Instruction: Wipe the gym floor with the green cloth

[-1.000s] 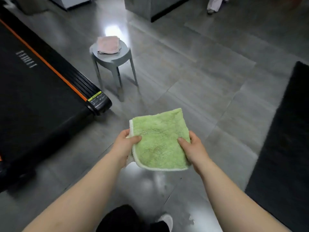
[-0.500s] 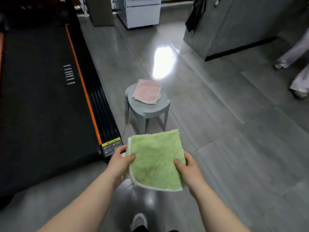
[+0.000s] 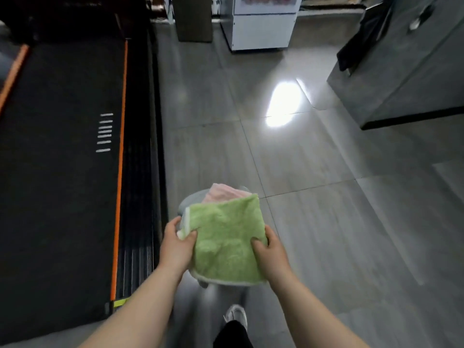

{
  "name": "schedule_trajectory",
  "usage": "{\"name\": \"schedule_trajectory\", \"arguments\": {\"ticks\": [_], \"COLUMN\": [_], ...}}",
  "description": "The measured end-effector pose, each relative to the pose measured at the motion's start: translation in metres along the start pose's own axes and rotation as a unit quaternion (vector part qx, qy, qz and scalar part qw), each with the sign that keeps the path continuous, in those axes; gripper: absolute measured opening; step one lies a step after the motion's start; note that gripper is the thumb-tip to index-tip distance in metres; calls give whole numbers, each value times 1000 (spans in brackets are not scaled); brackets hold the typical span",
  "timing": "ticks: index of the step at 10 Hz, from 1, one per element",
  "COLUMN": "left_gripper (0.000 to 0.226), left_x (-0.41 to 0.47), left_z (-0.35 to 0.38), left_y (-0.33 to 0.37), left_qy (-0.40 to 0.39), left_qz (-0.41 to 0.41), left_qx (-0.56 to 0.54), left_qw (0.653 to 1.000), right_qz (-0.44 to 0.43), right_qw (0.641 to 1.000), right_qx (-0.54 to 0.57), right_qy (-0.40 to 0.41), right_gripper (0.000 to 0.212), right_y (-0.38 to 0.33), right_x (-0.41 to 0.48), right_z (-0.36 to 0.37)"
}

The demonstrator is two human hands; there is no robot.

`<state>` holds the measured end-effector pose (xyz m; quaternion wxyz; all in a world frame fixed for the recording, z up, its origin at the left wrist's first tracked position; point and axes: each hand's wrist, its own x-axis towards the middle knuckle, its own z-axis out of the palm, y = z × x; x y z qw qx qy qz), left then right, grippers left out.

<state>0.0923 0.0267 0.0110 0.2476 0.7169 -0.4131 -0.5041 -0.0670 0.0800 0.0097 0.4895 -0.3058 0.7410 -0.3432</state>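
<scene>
Both hands, left hand (image 3: 175, 249) and right hand (image 3: 270, 254), grip the green cloth (image 3: 226, 237) above the gym floor (image 3: 313, 209).

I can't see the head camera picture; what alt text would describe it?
Two bare hands, left hand and right hand, hold a folded green cloth above a grey stool bearing a pink cloth. A black treadmill lies to the left on a glossy grey tiled floor.
</scene>
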Motion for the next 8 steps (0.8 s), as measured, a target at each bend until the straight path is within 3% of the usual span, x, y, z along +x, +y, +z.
{"name": "schedule_trajectory", "arguments": {"ticks": [2, 3, 4, 5, 6, 8], "left_gripper": [69, 67, 61, 60, 60, 50], "left_x": [87, 97, 101, 105, 110, 100], "left_z": [45, 63, 77, 84, 81, 29], "left_y": [3, -10, -26, -37, -37, -11], "left_qy": [27, -6, -89, -158, -183, -198], "left_qz": [1, 92, 116, 68, 56, 55], "left_qx": [59, 273, 416, 468, 472, 401], "left_qw": [998, 958, 897, 867, 861, 893], "right_qz": [-8, -32, -181, -82, -59, -65], "right_qw": [998, 953, 867, 840, 833, 871], "right_qx": [-55, -298, -464, -504, -516, -468], "right_qy": [-39, -48, -24, -183, -192, -137], "right_gripper": [59, 68, 56, 58, 60, 50], "right_y": [2, 16, 26, 34, 34, -3], "right_x": [105, 127, 135, 139, 143, 116], "right_z": [6, 13, 26, 32, 34, 16]}}
